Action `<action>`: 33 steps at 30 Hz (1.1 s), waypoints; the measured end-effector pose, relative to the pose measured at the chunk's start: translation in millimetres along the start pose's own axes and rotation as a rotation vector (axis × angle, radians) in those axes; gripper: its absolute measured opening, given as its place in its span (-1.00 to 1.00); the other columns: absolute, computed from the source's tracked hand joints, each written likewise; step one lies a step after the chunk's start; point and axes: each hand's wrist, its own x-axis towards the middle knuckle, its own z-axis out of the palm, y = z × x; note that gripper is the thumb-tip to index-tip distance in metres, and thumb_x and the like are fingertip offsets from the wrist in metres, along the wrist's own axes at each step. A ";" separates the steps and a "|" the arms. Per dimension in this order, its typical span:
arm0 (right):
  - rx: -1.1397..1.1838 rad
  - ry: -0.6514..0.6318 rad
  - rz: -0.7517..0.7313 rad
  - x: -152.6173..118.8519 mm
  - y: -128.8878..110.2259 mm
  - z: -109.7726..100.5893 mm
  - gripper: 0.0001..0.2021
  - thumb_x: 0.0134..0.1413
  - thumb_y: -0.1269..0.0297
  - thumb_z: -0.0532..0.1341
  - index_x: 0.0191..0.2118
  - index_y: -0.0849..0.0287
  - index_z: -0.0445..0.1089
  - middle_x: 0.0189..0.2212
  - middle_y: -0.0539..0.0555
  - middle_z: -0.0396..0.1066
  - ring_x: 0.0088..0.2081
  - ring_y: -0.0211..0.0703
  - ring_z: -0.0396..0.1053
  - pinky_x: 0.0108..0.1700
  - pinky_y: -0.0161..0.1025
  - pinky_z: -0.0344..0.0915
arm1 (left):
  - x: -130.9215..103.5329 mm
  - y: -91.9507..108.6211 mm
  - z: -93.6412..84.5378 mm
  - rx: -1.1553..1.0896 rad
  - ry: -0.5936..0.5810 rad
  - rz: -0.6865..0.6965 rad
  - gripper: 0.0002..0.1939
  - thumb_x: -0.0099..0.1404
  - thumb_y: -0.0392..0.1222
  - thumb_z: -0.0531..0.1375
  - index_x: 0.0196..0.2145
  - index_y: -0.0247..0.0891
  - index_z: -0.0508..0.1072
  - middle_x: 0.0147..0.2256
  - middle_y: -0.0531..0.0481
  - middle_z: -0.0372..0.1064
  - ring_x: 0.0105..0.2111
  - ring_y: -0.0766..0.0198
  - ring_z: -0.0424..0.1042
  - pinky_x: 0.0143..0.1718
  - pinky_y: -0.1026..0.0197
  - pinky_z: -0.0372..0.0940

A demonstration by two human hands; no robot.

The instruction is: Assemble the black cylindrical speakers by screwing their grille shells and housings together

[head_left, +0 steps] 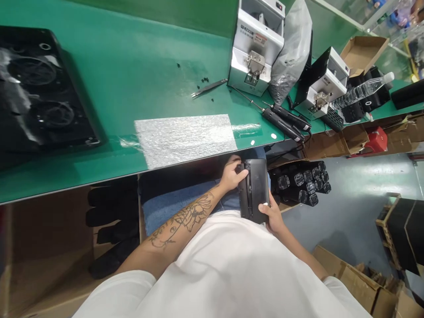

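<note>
A black plastic housing (259, 190), box-shaped with a long slot along one side, is held over my lap below the bench edge. My left hand (232, 174) grips its upper left end, the thumb pressed on the top face. Round its lower right side is my right hand (272, 213), with the thumb resting on the face near a small white spot. The housing's underside and most of my right fingers are hidden. On the bench beyond lies a silvery textured sheet (187, 137), held down by clear tape.
Tweezers (209, 88) and small black bits lie on the green bench (115, 66). Two electric screwdrivers (281, 123) sit near a screw-feeding machine (256, 48); another feeder (323, 84) stands to the right. A large black panel (76, 106) occupies the left. Boxes of black parts (309, 181) stand below.
</note>
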 end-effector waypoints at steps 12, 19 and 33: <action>0.025 -0.031 0.011 -0.8 -8.1 -9.9 0.35 -0.25 -0.21 0.71 0.64 0.07 0.17 0.43 0.21 0.33 0.45 0.25 0.36 0.51 0.17 0.39 | -17.8 3.8 9.0 -0.221 -0.016 -0.149 -0.38 0.05 0.41 0.50 -0.34 -0.17 0.43 -0.19 -0.06 0.44 -0.09 0.07 0.41 0.06 0.03 0.35; -0.025 -0.114 -0.090 -4.8 -31.8 -13.9 0.17 -0.07 -0.18 0.66 0.58 0.08 0.21 0.41 0.29 0.34 0.32 0.23 0.49 0.39 0.17 0.51 | -42.5 41.9 20.2 -0.594 -0.145 -0.407 0.02 -0.07 0.37 0.59 0.24 -0.08 0.41 0.09 -0.15 0.56 0.08 -0.06 0.58 0.12 -0.02 0.46; 0.087 -0.325 -0.129 21.1 -92.6 9.3 -0.19 -0.12 -0.34 0.57 0.18 0.07 0.62 -0.13 0.23 0.60 0.09 0.29 0.59 0.31 0.30 0.55 | -55.4 96.5 -47.7 -0.787 0.148 -0.650 -0.79 0.11 -0.05 0.34 -0.37 -0.21 0.47 -0.53 0.03 0.47 -0.56 0.19 0.47 -0.50 0.18 0.40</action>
